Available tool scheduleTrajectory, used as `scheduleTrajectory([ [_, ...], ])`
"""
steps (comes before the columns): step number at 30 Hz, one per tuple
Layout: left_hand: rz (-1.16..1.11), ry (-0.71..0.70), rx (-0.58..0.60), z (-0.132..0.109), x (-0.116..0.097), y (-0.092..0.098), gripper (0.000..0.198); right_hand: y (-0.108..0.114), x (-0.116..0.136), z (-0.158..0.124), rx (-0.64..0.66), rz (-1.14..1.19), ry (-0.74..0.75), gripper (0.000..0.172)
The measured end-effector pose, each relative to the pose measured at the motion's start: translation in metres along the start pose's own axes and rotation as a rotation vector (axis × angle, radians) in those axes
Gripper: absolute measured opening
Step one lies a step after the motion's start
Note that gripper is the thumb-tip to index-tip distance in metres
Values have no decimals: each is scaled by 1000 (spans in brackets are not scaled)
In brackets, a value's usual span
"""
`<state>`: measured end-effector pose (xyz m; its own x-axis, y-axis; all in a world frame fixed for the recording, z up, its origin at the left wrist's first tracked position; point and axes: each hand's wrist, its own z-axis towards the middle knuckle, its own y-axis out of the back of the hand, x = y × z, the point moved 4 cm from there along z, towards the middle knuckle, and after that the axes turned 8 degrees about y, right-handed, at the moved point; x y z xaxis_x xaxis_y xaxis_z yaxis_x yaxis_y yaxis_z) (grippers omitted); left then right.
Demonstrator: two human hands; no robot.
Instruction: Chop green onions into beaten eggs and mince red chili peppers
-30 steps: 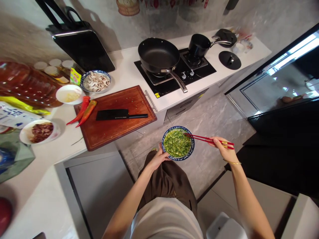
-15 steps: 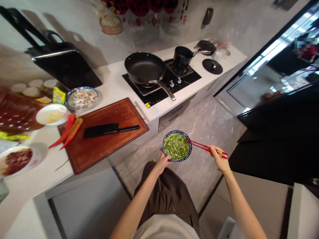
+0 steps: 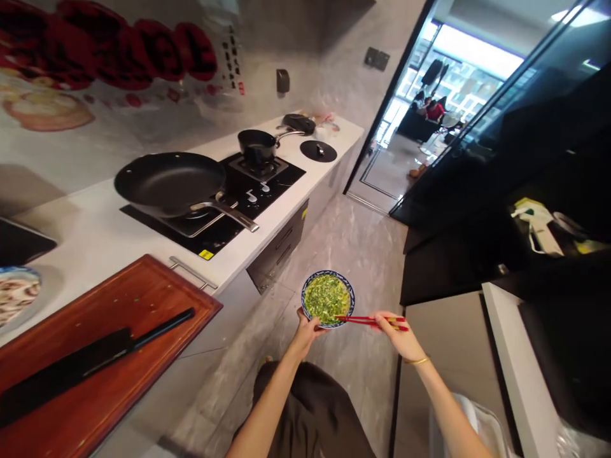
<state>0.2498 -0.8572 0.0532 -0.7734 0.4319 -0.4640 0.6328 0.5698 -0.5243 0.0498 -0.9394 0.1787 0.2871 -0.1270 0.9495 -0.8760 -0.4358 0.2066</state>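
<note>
Bowl (image 3: 352, 298), left grip (image 3: 307, 332) clasping; chopsticks (image 3: 358, 319), right grip (image 3: 395, 331) pinching, apparently stirring green mix (image 3: 324, 296); next stroke needs bowl level.

Left hand (image 3: 304, 333) and right hand (image 3: 400, 338) curled

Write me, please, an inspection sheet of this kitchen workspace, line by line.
Surface: white counter, bearing wooden board and black cooktop.
Things in use: patterned bowl of green mixture; red chopsticks, tips at the mixture.
Clutter: knife on the board; dish of slices at the picture's left edge.
Hands: left hand holds the bowl; right hand holds the chopsticks.
Cables: nothing seen.
Surroundings: frying pan and saucepan on the cooktop, lid on the counter, doorway beyond.
</note>
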Motion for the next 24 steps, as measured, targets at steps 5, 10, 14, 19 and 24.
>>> scheduleTrajectory([
  [5, 62, 58, 91, -1, 5, -15, 45, -6, 11, -6, -58, 52, 48, 35],
  [10, 96, 120, 171, -8, 6, -13, 45, 21, 12, -14, -2, 47, -56, 35],
  [14, 118, 140, 207, -12, 3, -13, 44, 5, 1, -16, 138, 14, -19, 33],
  [19, 175, 159, 170, -17, -4, -6, 48, 4, 1, -4, -5, 22, 58, 33],
  [24, 224, 124, 128, -22, -9, -3, 55, -17, 28, -7, 48, -95, 157, 28],
])
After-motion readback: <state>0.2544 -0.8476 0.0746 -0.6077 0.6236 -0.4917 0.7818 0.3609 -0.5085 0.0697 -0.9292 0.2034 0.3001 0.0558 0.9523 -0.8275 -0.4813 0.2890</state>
